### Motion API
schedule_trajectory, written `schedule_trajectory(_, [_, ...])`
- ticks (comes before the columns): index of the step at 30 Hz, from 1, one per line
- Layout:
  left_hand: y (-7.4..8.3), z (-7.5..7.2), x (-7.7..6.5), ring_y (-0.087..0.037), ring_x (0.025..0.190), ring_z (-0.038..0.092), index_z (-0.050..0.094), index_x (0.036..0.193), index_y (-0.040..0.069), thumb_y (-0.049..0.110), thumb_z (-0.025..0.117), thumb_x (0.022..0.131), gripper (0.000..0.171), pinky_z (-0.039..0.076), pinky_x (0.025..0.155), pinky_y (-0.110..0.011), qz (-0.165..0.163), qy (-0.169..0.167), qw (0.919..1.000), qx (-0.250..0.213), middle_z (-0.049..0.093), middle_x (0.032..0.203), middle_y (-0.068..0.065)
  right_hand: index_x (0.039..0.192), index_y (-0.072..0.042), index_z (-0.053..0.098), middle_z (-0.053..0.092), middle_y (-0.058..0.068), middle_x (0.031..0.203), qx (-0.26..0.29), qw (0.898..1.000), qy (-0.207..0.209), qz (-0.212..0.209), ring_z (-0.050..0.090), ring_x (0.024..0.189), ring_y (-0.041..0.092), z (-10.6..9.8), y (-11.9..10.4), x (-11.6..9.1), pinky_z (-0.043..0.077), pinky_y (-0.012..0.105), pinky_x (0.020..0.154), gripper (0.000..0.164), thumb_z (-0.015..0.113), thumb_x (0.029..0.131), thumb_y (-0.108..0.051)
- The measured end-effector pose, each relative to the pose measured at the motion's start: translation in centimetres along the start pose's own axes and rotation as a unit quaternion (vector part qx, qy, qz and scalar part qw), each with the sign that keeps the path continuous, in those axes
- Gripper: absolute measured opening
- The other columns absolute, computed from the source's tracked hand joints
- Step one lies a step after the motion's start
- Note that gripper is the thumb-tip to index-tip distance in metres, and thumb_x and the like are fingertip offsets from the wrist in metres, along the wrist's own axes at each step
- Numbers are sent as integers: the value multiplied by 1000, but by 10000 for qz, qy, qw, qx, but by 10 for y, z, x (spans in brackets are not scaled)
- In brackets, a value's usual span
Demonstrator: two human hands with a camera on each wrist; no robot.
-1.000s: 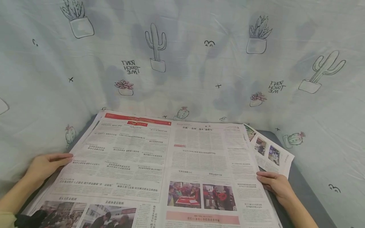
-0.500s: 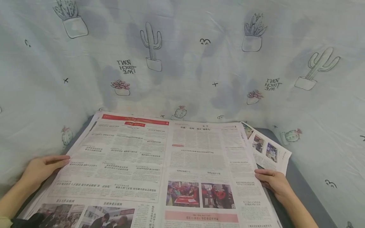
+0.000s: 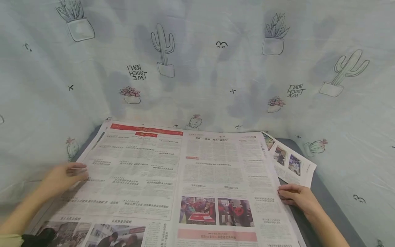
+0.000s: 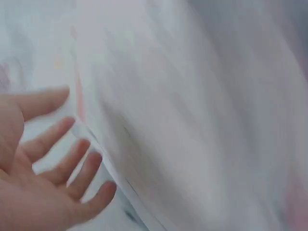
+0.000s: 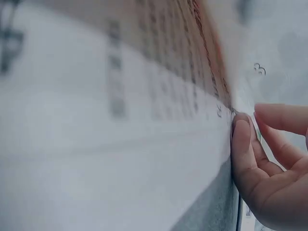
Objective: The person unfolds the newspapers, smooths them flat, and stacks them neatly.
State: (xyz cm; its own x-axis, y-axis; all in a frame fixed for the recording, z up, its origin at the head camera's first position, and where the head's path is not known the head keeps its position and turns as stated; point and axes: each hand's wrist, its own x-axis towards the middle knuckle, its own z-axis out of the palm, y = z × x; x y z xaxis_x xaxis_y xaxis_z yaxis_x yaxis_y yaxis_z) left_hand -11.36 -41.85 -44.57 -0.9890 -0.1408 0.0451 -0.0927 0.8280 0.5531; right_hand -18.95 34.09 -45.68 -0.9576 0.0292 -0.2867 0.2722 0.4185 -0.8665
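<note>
An open newspaper (image 3: 154,192) is spread out flat, with dense columns and photos. My left hand (image 3: 66,178) hovers blurred over its left part. In the left wrist view the fingers of the left hand (image 4: 57,163) are spread and hold nothing, beside the paper's edge. At the right edge of the newspaper rests my right hand (image 3: 299,197), its fingertips right at the border. The right wrist view shows the right hand (image 5: 274,168) with loosely bent fingers, some apart, and one fingertip against the paper's edge.
Another printed sheet (image 3: 305,168) with small photos sticks out from under the newspaper at the right. Below lies a dark grey surface (image 3: 333,209). A pale curtain (image 3: 203,79) printed with cacti hangs behind and along the sides.
My left hand has left the paper's left edge and moved inward, to the right. The right hand stays at the right edge. The newspaper lies almost as before.
</note>
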Motion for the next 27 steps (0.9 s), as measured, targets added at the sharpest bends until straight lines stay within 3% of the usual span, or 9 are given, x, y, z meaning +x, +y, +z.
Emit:
schedule_trajectory(2, [34,8,4,-54,113,50,59,126,-7,37,69,94,56,45,82,-65,600,-266,9978,-108,54,126,-35,109,8,68,69,10,100,-158,9999,54,-43,67,83,18,-4,1,-1,57,31,70,27,73,90,-10])
schedule_trajectory(5, [76,25,7,-44,122,49,62,128,3,36,72,92,51,42,93,-62,1366,-776,9854,-658,58,131,-19,111,10,67,70,11,101,-300,9992,123,-214,67,83,18,-10,1,0,57,31,71,31,73,90,-12])
schedule_trajectory(10, [117,57,11,-34,127,49,66,128,15,40,78,85,51,40,100,-58,2044,-1616,9579,-1204,59,133,-1,114,10,66,70,12,101,-890,9911,680,-714,64,82,9,-23,2,5,57,29,68,38,73,91,-19])
schedule_trajectory(14, [130,78,20,-33,132,44,66,129,20,44,80,80,57,34,104,-60,2239,-1950,9480,-1148,55,138,1,115,1,71,69,15,108,-1754,9704,1214,-1129,59,83,0,-38,8,12,51,23,63,43,74,90,-34])
schedule_trajectory(18, [131,89,28,-37,139,32,64,132,18,46,81,78,63,22,109,-62,2115,-2286,9442,-1075,49,145,-2,119,-2,71,67,22,97,-2270,9563,1151,-1436,52,72,6,-48,14,24,43,26,54,50,73,89,-43])
schedule_trajectory(20, [130,91,31,-38,141,27,63,133,15,45,82,77,66,18,110,-63,2046,-2395,9430,-1075,47,146,-4,119,-2,71,66,26,100,-2459,9509,989,-1597,61,77,20,-51,16,29,50,36,61,52,74,88,-43])
schedule_trajectory(22, [127,93,33,-41,141,24,62,134,11,44,82,78,68,16,109,-65,2137,-2437,9404,-1027,46,147,-6,119,-3,71,67,27,103,-2686,9448,840,-1681,63,94,38,-54,18,35,50,50,74,53,75,86,-44])
schedule_trajectory(24, [125,94,35,-43,141,22,60,135,7,41,82,78,70,16,108,-67,2281,-2483,9354,-1062,44,148,-8,118,-2,72,60,27,125,-2913,9371,723,-1780,51,118,50,-56,20,39,42,63,88,55,76,84,-46])
schedule_trajectory(27, [122,95,38,-44,141,20,58,137,5,37,83,78,71,17,107,-68,2430,-2547,9296,-1094,41,149,-9,118,-1,71,57,27,128,-3069,9342,572,-1727,43,124,54,-59,21,44,35,69,92,59,79,80,-47])
